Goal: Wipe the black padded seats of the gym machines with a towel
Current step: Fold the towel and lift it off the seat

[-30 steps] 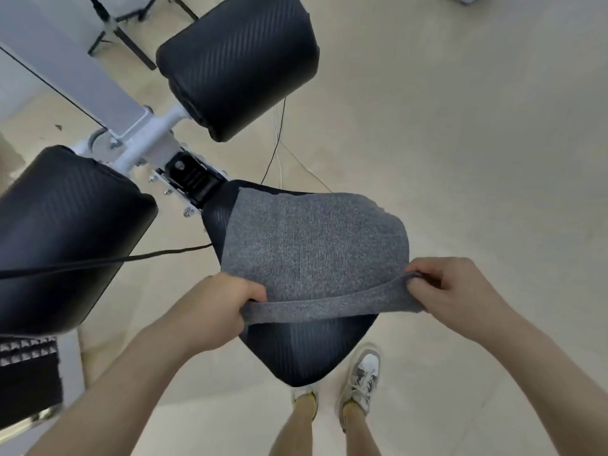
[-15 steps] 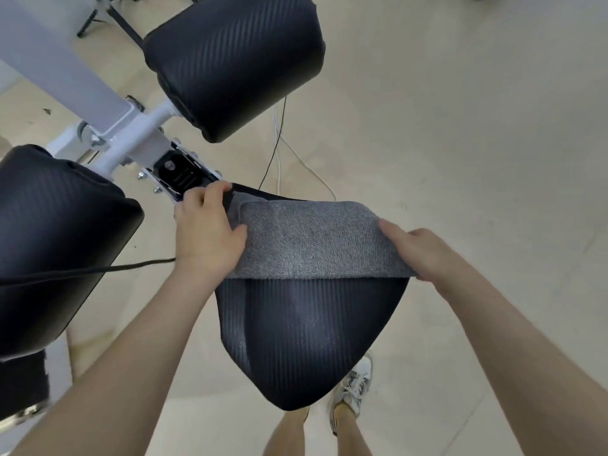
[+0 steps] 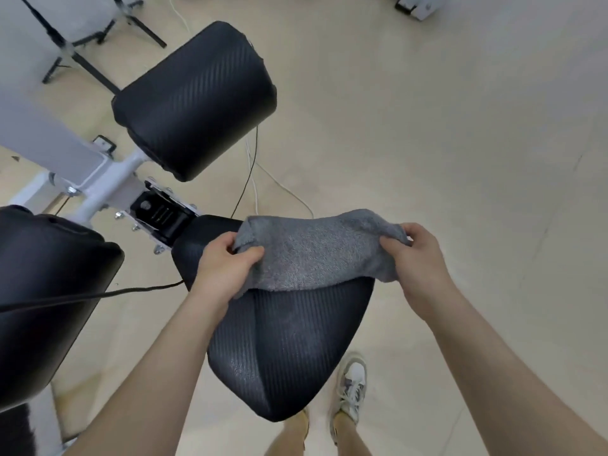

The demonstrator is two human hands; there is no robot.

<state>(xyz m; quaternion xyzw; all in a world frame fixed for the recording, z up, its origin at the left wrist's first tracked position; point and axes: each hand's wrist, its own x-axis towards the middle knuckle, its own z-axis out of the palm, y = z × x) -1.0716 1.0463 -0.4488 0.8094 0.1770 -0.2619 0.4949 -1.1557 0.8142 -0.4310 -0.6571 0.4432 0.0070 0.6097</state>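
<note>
A black padded seat (image 3: 283,350) with a ribbed surface, roughly triangular, fills the middle of the view, its narrow end toward me. A folded grey towel (image 3: 316,255) lies across the seat's far, wide end. My left hand (image 3: 223,268) grips the towel's left end and my right hand (image 3: 418,258) grips its right end, both bunching the cloth. The near part of the seat is uncovered.
Two black roller pads, one at the back (image 3: 194,100) and one at the left (image 3: 46,301), sit on a white metal frame (image 3: 98,185). A black cable (image 3: 98,294) and white cables (image 3: 283,189) cross the beige floor. Black tripod legs (image 3: 85,64) stand far left. My shoes (image 3: 352,386) are below the seat.
The towel, first spread over most of the seat, was folded toward the far end. Both hands now grasp its ends and it looks bunched and slightly raised.
</note>
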